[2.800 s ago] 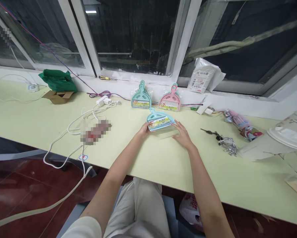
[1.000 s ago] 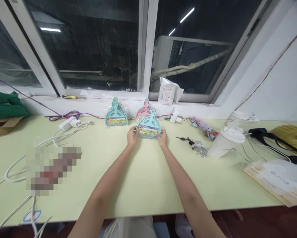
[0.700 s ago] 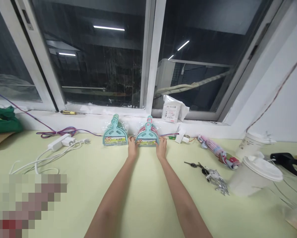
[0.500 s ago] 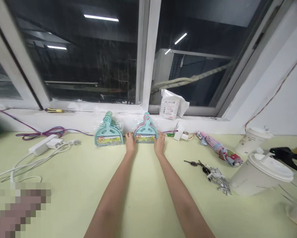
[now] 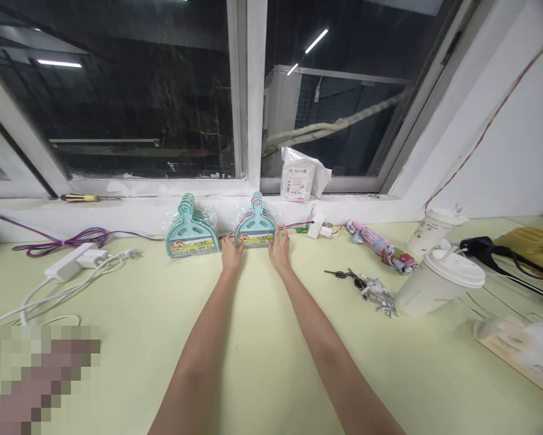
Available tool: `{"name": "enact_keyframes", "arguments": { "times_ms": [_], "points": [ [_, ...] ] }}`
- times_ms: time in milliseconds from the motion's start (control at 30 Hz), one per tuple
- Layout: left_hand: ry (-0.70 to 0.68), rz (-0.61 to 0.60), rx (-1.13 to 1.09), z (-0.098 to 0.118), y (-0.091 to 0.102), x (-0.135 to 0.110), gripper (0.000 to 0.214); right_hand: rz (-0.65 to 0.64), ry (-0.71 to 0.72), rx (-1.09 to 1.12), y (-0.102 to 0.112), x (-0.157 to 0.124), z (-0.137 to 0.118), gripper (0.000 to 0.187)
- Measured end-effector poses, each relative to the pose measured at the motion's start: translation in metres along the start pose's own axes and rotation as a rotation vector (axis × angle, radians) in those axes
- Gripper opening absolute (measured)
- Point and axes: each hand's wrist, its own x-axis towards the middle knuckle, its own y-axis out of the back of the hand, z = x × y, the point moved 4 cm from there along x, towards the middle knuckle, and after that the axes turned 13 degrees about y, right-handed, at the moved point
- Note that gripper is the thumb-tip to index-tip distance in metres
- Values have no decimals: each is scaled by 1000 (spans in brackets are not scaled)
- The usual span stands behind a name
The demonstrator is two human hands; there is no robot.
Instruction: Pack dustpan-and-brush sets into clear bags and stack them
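Against the wall below the window leans a stack of small dustpan sets (image 5: 255,226), light blue in front with a pink one behind, in clear plastic wrap with a printed label. My left hand (image 5: 232,254) rests on the table at its left lower corner, fingers apart and the thumb by the label. At its right lower corner is my right hand (image 5: 279,249), fingers spread and stretched out, the thumb close to the edge. Neither hand is closed round the stack. Left of my left hand leans a second stack of wrapped dustpan sets (image 5: 192,232).
On the right lie a folded umbrella (image 5: 382,246), keys (image 5: 364,287) and two lidded paper cups (image 5: 441,284). A white package (image 5: 297,179) stands on the sill beside the window frame. Leftward are a screwdriver (image 5: 81,197), coiled wire (image 5: 81,238) and a white power strip (image 5: 72,263).
My fingers have loosened and spread at the sides of the right-hand dustpan stack, which stays against the wall. The camera view has shifted to the right.
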Motion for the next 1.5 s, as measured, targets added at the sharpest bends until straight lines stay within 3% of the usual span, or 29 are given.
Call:
{"name": "enact_keyframes", "arguments": {
  "times_ms": [133,267,433,533,633,767,933,1100,1267,1367,1500],
  "points": [
    [-1,81,66,3,31,-35,56,44,16,-8,30,-27,-27,55],
    [34,263,114,-4,80,-53,38,-127,171,-13,47,-62,-67,48],
    [207,539,123,-34,150,-17,48,-430,391,31,42,-93,-97,35],
    [302,425,136,-59,173,19,56,-482,391,65,34,-97,-94,33],
    [334,256,151,-81,184,42,49,-465,369,91,27,-95,-87,31],
    [310,283,185,-98,192,48,40,-449,369,91,23,-94,-82,31],
    [324,219,215,-102,187,40,47,-454,360,86,23,-96,-81,31],
    [396,203,331,-93,184,38,46,-439,349,90,24,-95,-82,31],
    [266,164,305,-79,189,31,32,-433,340,90,24,-95,-81,31],
    [193,153,287,-68,200,12,32,-437,336,96,24,-94,-79,31],
    [70,53,355,-42,211,-23,31,-426,333,101,32,-95,-82,32]
  ]
}}
